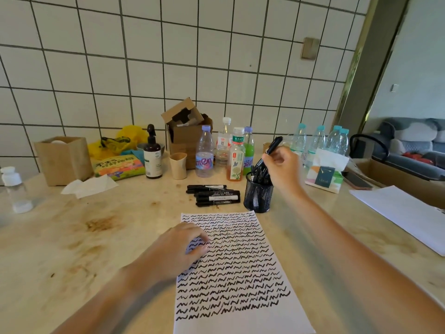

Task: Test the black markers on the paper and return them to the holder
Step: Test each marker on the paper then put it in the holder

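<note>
A white sheet of paper (240, 273) lies in front of me, covered with rows of black squiggles. My left hand (178, 249) rests on its left edge, fingers loosely bent. My right hand (281, 169) grips a black marker (274, 145) above the black mesh holder (257, 196), which stands beyond the paper's far right corner with several markers inside. A pile of black markers (214, 195) lies on the table left of the holder.
Behind the markers stand drink bottles (204, 153), a beige cup (178, 165), a pump bottle (153, 155) and a cardboard box (187, 131). A tissue pack (325, 172) and water bottles (317, 141) are right of the holder. More blank paper (404, 213) lies far right.
</note>
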